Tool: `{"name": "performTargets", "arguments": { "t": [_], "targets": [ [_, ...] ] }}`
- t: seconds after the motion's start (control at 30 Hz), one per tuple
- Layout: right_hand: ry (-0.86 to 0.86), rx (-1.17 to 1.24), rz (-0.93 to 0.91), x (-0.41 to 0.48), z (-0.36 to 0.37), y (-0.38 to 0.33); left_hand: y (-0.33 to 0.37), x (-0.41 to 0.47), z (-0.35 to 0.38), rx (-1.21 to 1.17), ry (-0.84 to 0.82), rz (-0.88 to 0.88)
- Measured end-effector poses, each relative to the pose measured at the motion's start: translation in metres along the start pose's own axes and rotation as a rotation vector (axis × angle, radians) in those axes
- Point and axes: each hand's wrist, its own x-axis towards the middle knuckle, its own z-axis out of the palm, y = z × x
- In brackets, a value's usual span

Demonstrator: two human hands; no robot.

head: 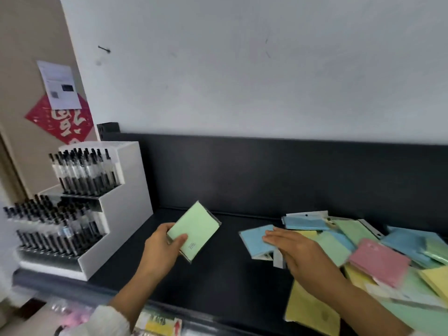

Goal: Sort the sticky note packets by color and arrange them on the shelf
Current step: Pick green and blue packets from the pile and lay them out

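The left hand [163, 248] pinches a green packet [194, 231] at frame centre, thumb on its face, above the bare shelf [218, 270]. The right hand [300, 253] lies flat, fingers extended, on a blue packet [254, 240] at the pile's [378, 251] edge, lower right. Sorting seems barely begun: the pile remains mixed, with no sorted stacks visible.

We see a plain white wall [242, 69] with a few scuffs and a small dark nail [104, 49]. At its left a beige panel [26, 44] carries a white notice [60, 84] over a red paper decoration [61, 122]. A black back panel [278, 175] runs along the shelf's rear edge. Light is even, diffuse.
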Motion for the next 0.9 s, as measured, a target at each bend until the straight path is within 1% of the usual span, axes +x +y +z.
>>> {"name": "performTargets", "arguments": {
  "t": [0.1,0.27,0.33,0.43,0.5,0.57,0.63,0.7,0.77,0.83,0.9],
  "targets": [
    [-0.03,-0.007,0.019,0.02,0.024,-0.021,-0.02,0.02,-0.019,0.091,-0.069,0.017],
    [-0.111,-0.03,0.078,0.044,0.062,-0.047,-0.049,0.056,-0.032,0.251,-0.3,0.01],
    [-0.157,-0.049,0.099,0.047,0.076,-0.055,-0.059,0.068,-0.03,0.318,-0.356,0.008],
    [-0.202,-0.081,0.172,0.051,0.096,-0.066,-0.069,0.085,-0.025,0.44,-0.35,0.045],
    [-0.214,-0.11,0.217,0.053,0.102,-0.07,-0.07,0.094,-0.021,0.597,-0.303,0.138],
    [-0.217,-0.144,0.267,0.055,0.106,-0.073,-0.068,0.098,-0.017,0.665,-0.262,0.255],
    [-0.219,-0.189,0.305,0.057,0.109,-0.073,-0.066,0.096,-0.01,0.668,-0.311,0.36],
    [-0.236,-0.239,0.318,0.06,0.112,-0.072,-0.066,0.09,-0.002,0.713,-0.427,0.424],
    [-0.283,-0.235,0.332,0.064,0.116,-0.07,-0.068,0.089,0.004,0.785,-0.501,0.439],
    [-0.336,-0.195,0.325,0.068,0.117,-0.069,-0.07,0.096,0.006,0.811,-0.509,0.427],
    [-0.339,-0.137,0.302,0.074,0.114,-0.062,-0.072,0.105,0.007,0.818,-0.504,0.406]
  ]
}}
